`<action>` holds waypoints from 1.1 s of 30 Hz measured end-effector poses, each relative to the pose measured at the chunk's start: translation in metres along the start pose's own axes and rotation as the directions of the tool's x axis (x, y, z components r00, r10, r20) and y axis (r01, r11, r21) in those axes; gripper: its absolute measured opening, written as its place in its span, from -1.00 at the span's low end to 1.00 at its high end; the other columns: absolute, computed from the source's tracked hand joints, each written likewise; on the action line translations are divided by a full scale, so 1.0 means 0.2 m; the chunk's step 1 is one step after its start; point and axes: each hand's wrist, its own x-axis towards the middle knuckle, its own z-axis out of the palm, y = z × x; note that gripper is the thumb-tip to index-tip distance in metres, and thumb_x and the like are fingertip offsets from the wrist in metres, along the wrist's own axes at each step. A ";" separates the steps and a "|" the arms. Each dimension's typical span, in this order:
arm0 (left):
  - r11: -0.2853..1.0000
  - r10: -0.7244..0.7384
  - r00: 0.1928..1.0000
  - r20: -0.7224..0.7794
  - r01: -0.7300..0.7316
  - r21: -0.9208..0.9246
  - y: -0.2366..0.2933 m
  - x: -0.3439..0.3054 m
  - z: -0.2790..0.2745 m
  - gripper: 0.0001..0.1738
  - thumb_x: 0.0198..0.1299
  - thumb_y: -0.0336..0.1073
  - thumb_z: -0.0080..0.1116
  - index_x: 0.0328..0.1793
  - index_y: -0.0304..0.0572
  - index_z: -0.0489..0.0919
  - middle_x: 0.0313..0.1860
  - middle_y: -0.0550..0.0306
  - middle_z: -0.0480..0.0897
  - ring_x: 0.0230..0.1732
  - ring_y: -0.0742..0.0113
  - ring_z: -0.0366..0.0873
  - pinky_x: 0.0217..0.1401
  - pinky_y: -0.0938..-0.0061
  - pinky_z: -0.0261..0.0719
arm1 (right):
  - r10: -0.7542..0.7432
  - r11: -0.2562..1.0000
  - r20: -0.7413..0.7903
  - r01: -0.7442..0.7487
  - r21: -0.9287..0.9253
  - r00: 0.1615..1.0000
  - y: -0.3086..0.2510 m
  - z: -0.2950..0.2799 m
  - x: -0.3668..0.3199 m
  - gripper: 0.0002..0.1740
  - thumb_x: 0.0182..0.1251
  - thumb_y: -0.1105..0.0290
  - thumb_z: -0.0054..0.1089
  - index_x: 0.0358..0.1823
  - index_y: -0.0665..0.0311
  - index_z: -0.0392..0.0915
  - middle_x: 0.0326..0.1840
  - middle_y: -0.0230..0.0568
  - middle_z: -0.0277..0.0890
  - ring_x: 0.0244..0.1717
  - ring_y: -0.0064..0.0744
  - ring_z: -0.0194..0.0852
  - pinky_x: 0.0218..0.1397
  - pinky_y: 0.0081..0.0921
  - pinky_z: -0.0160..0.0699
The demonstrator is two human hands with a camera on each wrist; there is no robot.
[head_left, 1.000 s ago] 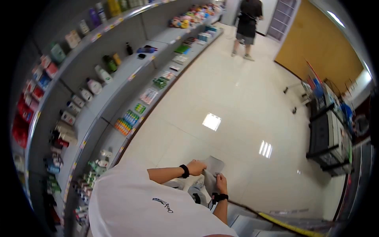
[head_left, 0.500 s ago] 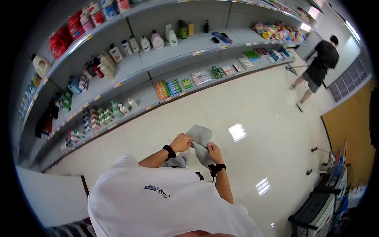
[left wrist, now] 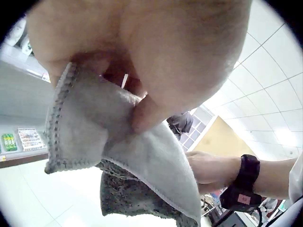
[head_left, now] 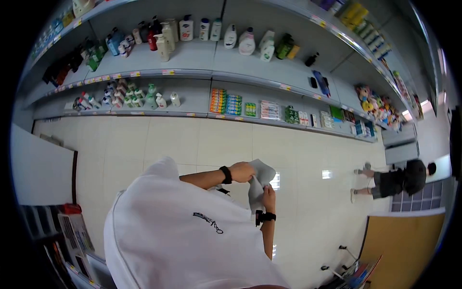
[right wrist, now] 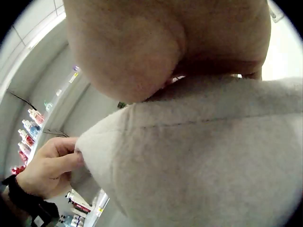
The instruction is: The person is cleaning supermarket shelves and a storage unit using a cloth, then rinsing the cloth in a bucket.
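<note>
A limp grey cloth [head_left: 262, 172] hangs between my two hands in front of my white shirt. My left hand [head_left: 241, 172] pinches its upper left edge, thumb laid on the pale face in the left wrist view. That view also shows the cloth [left wrist: 147, 161] with a thickly stitched border and a darker, speckled underside. My right hand [head_left: 269, 198] grips the opposite side, lower and nearer my body. Close up in the right wrist view, the cloth [right wrist: 203, 161] looks felt-like with a seam across it; the right fingertips are mostly hidden behind it.
Long grey shelves [head_left: 187, 58] run across the front, with bottles and toothpaste boxes [head_left: 226, 102] on them. Glossy tiled floor [head_left: 211, 139] lies between me and the shelves. A person in dark clothes [head_left: 399, 178] stands at the right. A white panel [head_left: 43, 159] stands at the left.
My view has swung left, from along the aisle to squarely facing the shelves; the other person has shifted to the right side. Both hands keep hold of the grey cloth throughout.
</note>
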 end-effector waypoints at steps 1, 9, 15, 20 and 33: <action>1.000 -0.018 1.000 -0.020 0.018 0.010 0.00 0.02 -0.02 -0.77 0.09 -0.33 0.07 -0.16 -0.11 0.68 -0.26 -0.06 0.69 -0.13 -0.13 0.59 0.02 0.10 0.55 | -0.039 0.996 0.008 0.039 -0.085 0.999 0.02 -0.02 0.08 -0.67 0.48 0.28 -0.12 -0.13 0.44 0.49 -0.38 0.01 0.55 -0.37 -0.15 0.47 -0.20 -0.28 0.43; 0.978 -0.208 0.948 -0.242 0.195 -0.076 -0.41 -0.09 -0.28 -0.77 0.12 -0.35 0.06 -0.13 -0.14 0.64 -0.21 -0.07 0.66 -0.11 -0.12 0.60 0.03 0.09 0.55 | -0.255 0.952 0.200 0.282 -0.121 0.946 -0.38 0.26 0.79 -0.64 0.46 0.21 -0.08 0.08 0.31 0.50 -0.23 0.16 0.59 -0.16 0.19 0.54 -0.06 -0.16 0.48; 0.917 -0.398 0.852 -0.341 0.374 -0.136 -0.59 -0.09 -0.40 -0.78 0.15 -0.34 0.04 -0.12 -0.18 0.61 -0.24 -0.11 0.64 -0.14 -0.16 0.60 -0.02 0.06 0.55 | -0.201 0.938 0.380 0.289 -0.190 0.903 -0.45 0.52 1.23 -0.63 0.46 0.16 -0.04 0.14 0.18 0.50 -0.18 0.10 0.60 -0.14 0.10 0.56 -0.02 -0.20 0.49; 0.893 -0.439 0.797 -0.415 0.440 -0.097 -0.80 0.01 -0.61 -0.82 0.15 -0.36 0.04 -0.16 -0.18 0.60 -0.29 -0.13 0.64 -0.16 -0.15 0.60 -0.05 0.05 0.55 | -0.178 0.940 0.498 0.296 -0.169 0.849 -0.66 0.64 1.58 -0.59 0.45 0.15 -0.03 0.21 0.15 0.49 -0.07 0.11 0.60 0.00 0.10 0.57 0.08 -0.18 0.51; 0.769 -0.178 0.452 -0.874 0.619 0.163 -1.37 0.04 -1.50 -0.73 0.11 -0.46 0.10 -0.05 -0.14 0.64 -0.13 0.02 0.66 0.00 0.04 0.57 0.11 0.17 0.48 | -0.632 0.715 0.135 0.641 -0.279 0.763 -1.76 1.32 2.34 -0.63 0.41 0.21 0.00 0.21 -0.10 0.52 0.28 -0.09 0.38 0.33 0.04 0.21 0.27 0.11 0.18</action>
